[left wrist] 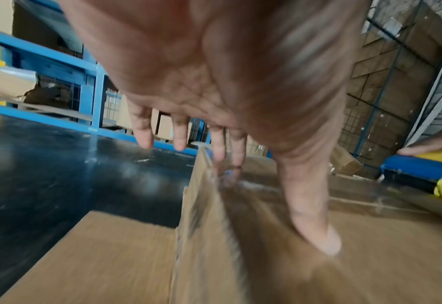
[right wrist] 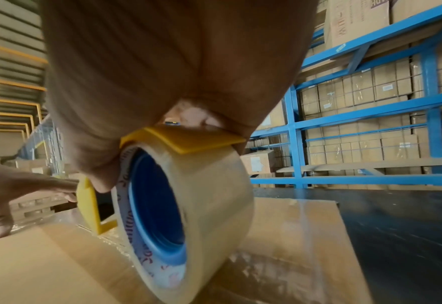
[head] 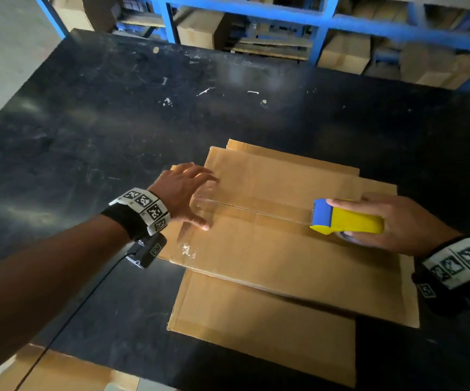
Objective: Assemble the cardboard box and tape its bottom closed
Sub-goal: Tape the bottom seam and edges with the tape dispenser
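Left hand [head: 183,190] at cardboard box [head: 270,249] edge

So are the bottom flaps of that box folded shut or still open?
Folded shut. The two flaps of the cardboard box lie flat and meet along a seam, with clear tape over it up to the tape dispenser.

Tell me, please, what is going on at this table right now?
A person is taping the bottom seam of a cardboard box that stands on a black table. The right hand grips a yellow and blue tape dispenser near the seam's right end. The left hand, fingers spread, presses the clear tape at the left end.
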